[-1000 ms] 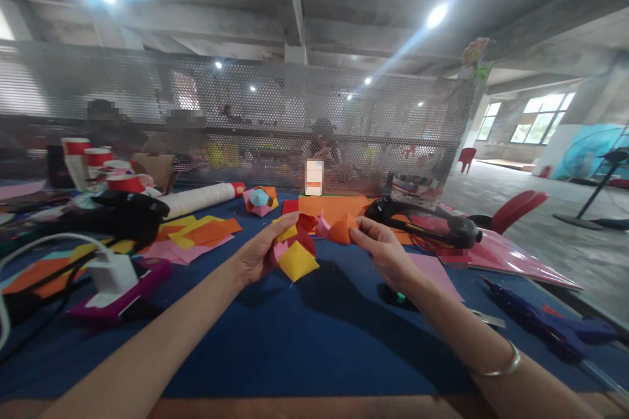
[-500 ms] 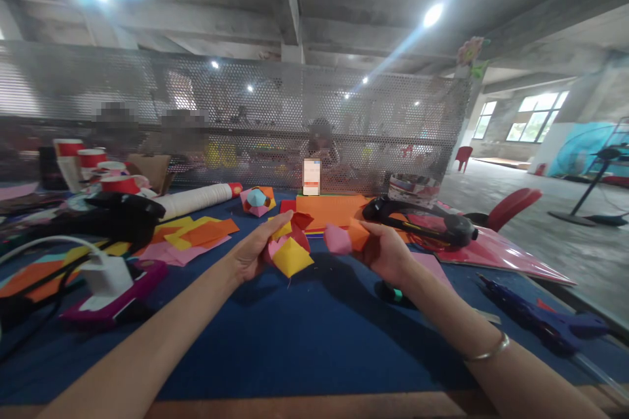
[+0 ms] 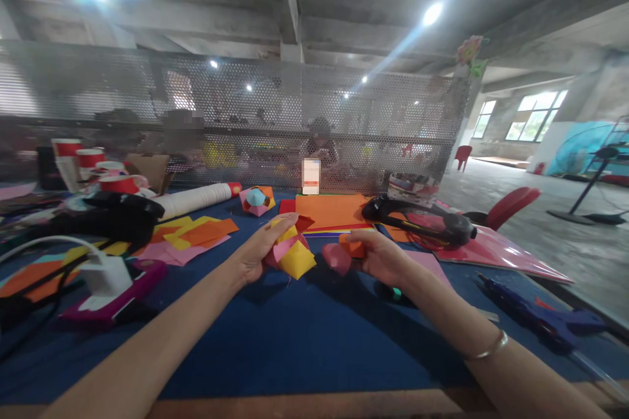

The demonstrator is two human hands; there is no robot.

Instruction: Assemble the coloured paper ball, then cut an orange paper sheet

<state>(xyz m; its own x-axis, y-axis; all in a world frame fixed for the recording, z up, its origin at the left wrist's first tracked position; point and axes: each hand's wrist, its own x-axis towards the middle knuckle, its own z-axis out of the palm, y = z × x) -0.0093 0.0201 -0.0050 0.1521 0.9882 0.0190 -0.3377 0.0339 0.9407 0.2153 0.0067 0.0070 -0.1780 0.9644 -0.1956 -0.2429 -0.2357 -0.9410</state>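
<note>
My left hand (image 3: 263,245) is closed on a folded paper piece (image 3: 297,258) with yellow, pink and red faces, held above the blue table cover. To its right, my right hand (image 3: 383,255) pinches a smaller folded paper piece (image 3: 338,258), pink at its left end and orange by the fingers. A short gap separates the two pieces. Behind them lies a stack of coloured paper sheets (image 3: 331,211), orange on top. Farther back on the left sits another folded paper shape (image 3: 257,200) in blue, pink and orange.
On the left lie loose paper sheets (image 3: 196,236), a purple power strip (image 3: 118,291) with a white plug, and a stack of paper cups (image 3: 196,201). A blue glue gun (image 3: 540,314) rests at right. A phone (image 3: 310,177) stands before the perforated metal screen (image 3: 246,111).
The paper piece in my right hand has tilted and dipped slightly, its pink end lower. The piece in my left hand has turned a little and shifted slightly right.
</note>
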